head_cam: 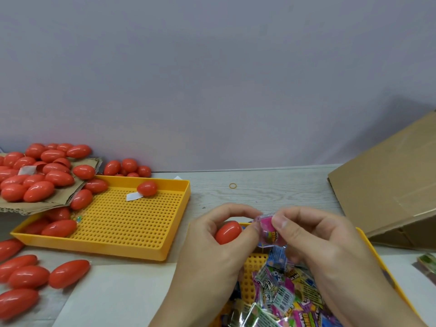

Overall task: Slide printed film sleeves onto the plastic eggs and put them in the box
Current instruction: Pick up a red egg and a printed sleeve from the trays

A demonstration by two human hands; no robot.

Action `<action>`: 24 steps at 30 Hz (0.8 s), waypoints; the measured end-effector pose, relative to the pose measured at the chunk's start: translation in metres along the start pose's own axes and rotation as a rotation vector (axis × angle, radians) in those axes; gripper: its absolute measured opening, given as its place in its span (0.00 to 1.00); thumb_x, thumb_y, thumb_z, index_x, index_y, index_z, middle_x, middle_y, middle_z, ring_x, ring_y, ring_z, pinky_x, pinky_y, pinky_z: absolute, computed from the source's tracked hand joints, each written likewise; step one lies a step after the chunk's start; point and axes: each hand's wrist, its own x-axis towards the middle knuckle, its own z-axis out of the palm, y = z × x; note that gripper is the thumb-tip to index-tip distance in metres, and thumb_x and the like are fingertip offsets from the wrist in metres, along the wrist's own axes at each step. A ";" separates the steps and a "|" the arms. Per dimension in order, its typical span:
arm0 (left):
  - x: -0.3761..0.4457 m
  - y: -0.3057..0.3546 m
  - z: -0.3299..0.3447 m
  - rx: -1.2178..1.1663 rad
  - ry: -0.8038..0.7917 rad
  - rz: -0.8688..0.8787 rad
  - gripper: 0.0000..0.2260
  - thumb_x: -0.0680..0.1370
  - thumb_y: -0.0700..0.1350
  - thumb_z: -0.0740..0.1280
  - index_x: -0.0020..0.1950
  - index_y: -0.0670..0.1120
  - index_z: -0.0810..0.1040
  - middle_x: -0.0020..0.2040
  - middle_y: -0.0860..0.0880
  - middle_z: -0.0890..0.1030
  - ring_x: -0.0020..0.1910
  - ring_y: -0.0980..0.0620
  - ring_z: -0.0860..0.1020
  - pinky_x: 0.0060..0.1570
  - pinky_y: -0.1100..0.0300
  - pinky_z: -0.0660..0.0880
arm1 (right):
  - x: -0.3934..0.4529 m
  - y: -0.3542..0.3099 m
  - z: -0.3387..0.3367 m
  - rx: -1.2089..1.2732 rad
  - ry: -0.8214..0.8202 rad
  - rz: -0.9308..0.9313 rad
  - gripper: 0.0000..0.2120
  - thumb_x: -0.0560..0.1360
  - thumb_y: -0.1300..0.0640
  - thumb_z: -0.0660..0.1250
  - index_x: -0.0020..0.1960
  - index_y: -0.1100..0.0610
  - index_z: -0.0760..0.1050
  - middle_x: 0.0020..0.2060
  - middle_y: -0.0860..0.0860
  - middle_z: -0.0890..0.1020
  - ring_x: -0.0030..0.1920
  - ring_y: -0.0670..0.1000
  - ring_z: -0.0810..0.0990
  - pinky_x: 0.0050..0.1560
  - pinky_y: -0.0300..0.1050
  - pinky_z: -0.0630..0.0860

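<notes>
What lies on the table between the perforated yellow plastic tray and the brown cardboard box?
Head view: a small yellow rubber band on the grey wooden table.

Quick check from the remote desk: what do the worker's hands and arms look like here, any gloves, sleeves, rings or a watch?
Both the left hand and the right hand are bare: no gloves, no rings on the fingers that show. The fingernails are short and unpainted. The forearms run out of the bottom edge with no sleeve, watch or band on the parts in view.
</notes>
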 end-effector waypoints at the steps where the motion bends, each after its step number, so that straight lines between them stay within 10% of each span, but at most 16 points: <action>1: 0.000 0.000 0.000 -0.019 0.015 0.001 0.03 0.69 0.49 0.76 0.42 0.53 0.85 0.25 0.53 0.75 0.21 0.57 0.70 0.25 0.60 0.71 | 0.000 -0.002 0.001 0.002 -0.014 -0.002 0.07 0.66 0.48 0.75 0.41 0.50 0.86 0.31 0.48 0.83 0.29 0.41 0.78 0.30 0.30 0.72; 14: 0.004 -0.012 0.001 -0.184 -0.084 -0.146 0.09 0.68 0.46 0.63 0.46 0.57 0.76 0.34 0.50 0.80 0.28 0.48 0.73 0.26 0.58 0.71 | 0.000 -0.002 0.002 -0.135 0.226 -0.098 0.10 0.62 0.44 0.68 0.41 0.42 0.83 0.31 0.46 0.83 0.29 0.39 0.77 0.31 0.29 0.73; 24: 0.002 -0.006 -0.001 -0.077 -0.046 0.014 0.12 0.75 0.34 0.71 0.51 0.50 0.83 0.46 0.52 0.84 0.38 0.47 0.86 0.40 0.60 0.82 | 0.002 0.005 0.000 -0.270 0.278 -0.157 0.05 0.73 0.53 0.71 0.42 0.42 0.82 0.36 0.45 0.84 0.38 0.43 0.82 0.38 0.30 0.75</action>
